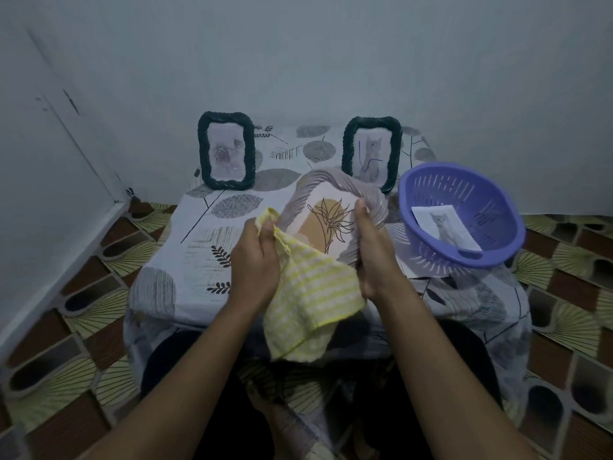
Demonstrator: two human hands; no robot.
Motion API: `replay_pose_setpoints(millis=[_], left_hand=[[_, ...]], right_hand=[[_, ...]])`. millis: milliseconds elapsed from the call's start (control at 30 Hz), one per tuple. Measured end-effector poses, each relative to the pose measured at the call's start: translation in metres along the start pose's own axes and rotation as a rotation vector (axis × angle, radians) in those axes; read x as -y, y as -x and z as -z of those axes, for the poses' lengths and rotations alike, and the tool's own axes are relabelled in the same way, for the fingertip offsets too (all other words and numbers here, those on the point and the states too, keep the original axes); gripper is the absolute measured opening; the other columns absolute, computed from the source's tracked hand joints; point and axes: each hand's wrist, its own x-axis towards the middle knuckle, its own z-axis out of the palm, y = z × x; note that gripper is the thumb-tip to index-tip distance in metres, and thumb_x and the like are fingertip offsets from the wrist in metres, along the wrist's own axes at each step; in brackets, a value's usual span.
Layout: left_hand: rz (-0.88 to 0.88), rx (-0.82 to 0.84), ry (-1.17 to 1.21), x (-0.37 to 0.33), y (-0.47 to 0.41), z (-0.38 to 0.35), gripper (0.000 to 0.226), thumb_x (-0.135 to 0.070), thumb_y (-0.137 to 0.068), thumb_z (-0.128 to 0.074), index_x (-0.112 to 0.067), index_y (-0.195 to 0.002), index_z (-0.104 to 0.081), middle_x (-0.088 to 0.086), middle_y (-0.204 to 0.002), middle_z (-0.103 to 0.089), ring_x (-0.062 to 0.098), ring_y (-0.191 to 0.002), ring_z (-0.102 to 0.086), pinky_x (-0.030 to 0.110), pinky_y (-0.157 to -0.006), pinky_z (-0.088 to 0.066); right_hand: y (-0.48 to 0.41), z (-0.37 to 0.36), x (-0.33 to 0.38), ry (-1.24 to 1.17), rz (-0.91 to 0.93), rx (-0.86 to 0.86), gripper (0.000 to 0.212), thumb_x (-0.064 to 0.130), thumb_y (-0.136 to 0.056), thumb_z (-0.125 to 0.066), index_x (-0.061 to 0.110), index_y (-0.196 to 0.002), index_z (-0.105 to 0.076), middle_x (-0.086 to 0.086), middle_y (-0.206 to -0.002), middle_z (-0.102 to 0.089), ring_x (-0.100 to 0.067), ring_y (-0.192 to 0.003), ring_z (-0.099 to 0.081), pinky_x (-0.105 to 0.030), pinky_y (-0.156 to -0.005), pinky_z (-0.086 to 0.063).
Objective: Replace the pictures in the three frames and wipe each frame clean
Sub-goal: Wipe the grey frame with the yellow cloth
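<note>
The pale frame (303, 197), tilted above the middle of the surface (199, 234), holds a plant picture (326, 224) and seems to be at its wiping step. Two dark frames (201, 151) stand at the far edge. A spare cat picture (444, 227) in the basket (403, 194) on the right suggests one swap remains. The right grip (371, 250) clasps the pale frame's right edge, and the left grip (255, 260) pinches the yellow cloth (308, 293) against its left edge.

L grip (253, 260): cloth (311, 293); R grip (373, 254): frame (318, 190)
</note>
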Motion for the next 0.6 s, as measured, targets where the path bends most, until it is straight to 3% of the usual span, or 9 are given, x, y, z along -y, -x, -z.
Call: replay_pose_setpoints(millis=[67,133,233,333,400,467,600], left_hand=[[-0.087,0.015,-0.021,0.0,-0.002,0.0,0.03,-0.031,-0.107,-0.037,-0.011,-0.117,-0.058,-0.004,-0.097,-0.06,0.018,-0.094,-0.058,0.023,-0.073,-0.034],[-0.163,0.049,-0.065,-0.005,-0.008,-0.001,0.041,-0.035,-0.108,-0.033,-0.011,-0.137,-0.05,0.003,-0.125,-0.06,0.019,-0.118,-0.054,0.025,-0.094,-0.04],[-0.337,0.168,-0.247,-0.015,-0.013,-0.004,0.059,-0.044,-0.107,-0.024,-0.014,-0.157,-0.019,0.004,-0.163,-0.024,0.015,-0.15,-0.019,0.029,-0.121,-0.017],[-0.431,0.342,-0.374,-0.01,-0.01,-0.001,0.072,-0.056,-0.102,-0.014,-0.015,-0.159,0.004,0.001,-0.167,0.007,0.008,-0.152,0.008,0.029,-0.123,-0.001],[-0.427,0.433,-0.388,0.002,0.0,0.002,0.076,-0.06,-0.099,-0.012,-0.016,-0.158,0.01,0.0,-0.166,0.013,0.005,-0.151,0.013,0.03,-0.123,-0.001],[-0.395,0.502,-0.359,0.017,0.014,0.005,0.078,-0.062,-0.098,-0.014,-0.017,-0.157,0.013,-0.002,-0.166,0.014,0.002,-0.15,0.014,0.03,-0.124,-0.003],[-0.363,0.524,-0.303,0.029,0.027,0.01,0.079,-0.066,-0.097,-0.016,-0.023,-0.153,0.021,-0.009,-0.163,0.022,0.0,-0.149,0.015,0.019,-0.119,0.005]], right_hand=[[0.005,-0.003,-0.001,0.076,0.038,0.012,0.02,0.031,-0.101,-0.057,0.015,-0.104,-0.069,-0.001,-0.09,-0.078,-0.017,-0.087,-0.075,-0.038,-0.08,-0.061],[0.009,-0.009,-0.01,0.206,0.068,0.05,0.016,0.024,-0.101,-0.056,0.015,-0.105,-0.07,-0.007,-0.096,-0.078,-0.024,-0.094,-0.074,-0.043,-0.088,-0.059],[0.016,-0.018,-0.017,0.268,0.109,0.029,0.018,0.026,-0.101,-0.058,0.016,-0.099,-0.072,-0.005,-0.092,-0.078,-0.021,-0.092,-0.074,-0.041,-0.087,-0.058],[0.018,-0.021,-0.004,0.24,0.167,-0.085,0.029,0.035,-0.101,-0.056,0.018,-0.082,-0.07,-0.008,-0.086,-0.077,-0.02,-0.085,-0.074,-0.038,-0.077,-0.06],[0.013,-0.015,0.006,0.209,0.185,-0.182,0.025,0.03,-0.1,-0.058,0.018,-0.08,-0.066,-0.019,-0.092,-0.074,-0.034,-0.091,-0.071,-0.047,-0.082,-0.058],[0.007,-0.008,0.014,0.163,0.189,-0.241,0.017,0.023,-0.099,-0.06,0.019,-0.083,-0.063,-0.015,-0.088,-0.074,-0.037,-0.094,-0.07,-0.047,-0.084,-0.058],[0.003,-0.006,0.016,0.176,0.172,-0.192,0.013,0.021,-0.098,-0.061,0.016,-0.088,-0.066,-0.021,-0.098,-0.073,-0.039,-0.097,-0.07,-0.057,-0.089,-0.056]])
